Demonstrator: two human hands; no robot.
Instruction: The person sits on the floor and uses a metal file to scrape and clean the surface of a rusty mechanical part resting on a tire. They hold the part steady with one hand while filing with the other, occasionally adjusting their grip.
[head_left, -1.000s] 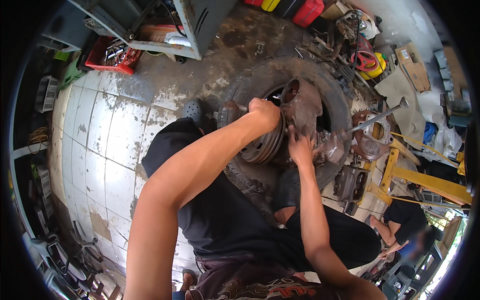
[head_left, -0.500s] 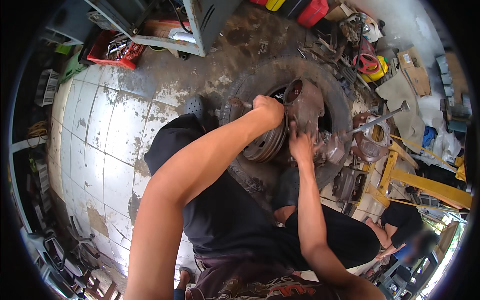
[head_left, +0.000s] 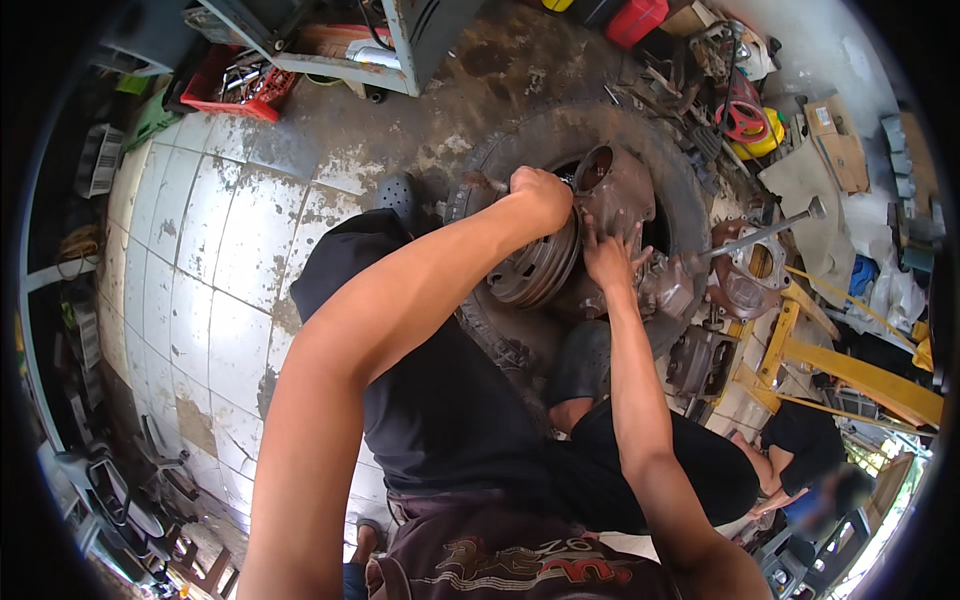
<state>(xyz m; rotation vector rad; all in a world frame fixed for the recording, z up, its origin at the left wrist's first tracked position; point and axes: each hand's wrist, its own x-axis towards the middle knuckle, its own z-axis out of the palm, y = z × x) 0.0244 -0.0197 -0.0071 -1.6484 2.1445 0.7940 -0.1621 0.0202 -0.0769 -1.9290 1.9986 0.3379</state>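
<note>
A big tyre (head_left: 490,335) lies flat on the floor, and a brown, greasy cast-metal housing (head_left: 625,180) with a round opening rests on it. Joined to the housing is a round, ridged metal drum (head_left: 545,285). Above the drum, my left hand (head_left: 543,198) is closed in a fist; whatever it grips is hidden by the fingers. A short rusty stub (head_left: 480,182) shows just left of that fist. My right hand (head_left: 610,258) lies with fingers spread against the housing's near side. From the housing's right side a long grey metal bar (head_left: 768,236) sticks out.
A round metal casting (head_left: 748,268) and a dark metal block (head_left: 698,362) lie to the right, beside a yellow frame (head_left: 850,378). A red crate (head_left: 235,85) of tools stands far left, near a metal stand (head_left: 405,60). Another person (head_left: 800,450) sits at lower right.
My right hand has shifted slightly up and its fingers now rest spread on the housing. My left fist stays at nearly the same spot over the drum. The view has tilted a little.
</note>
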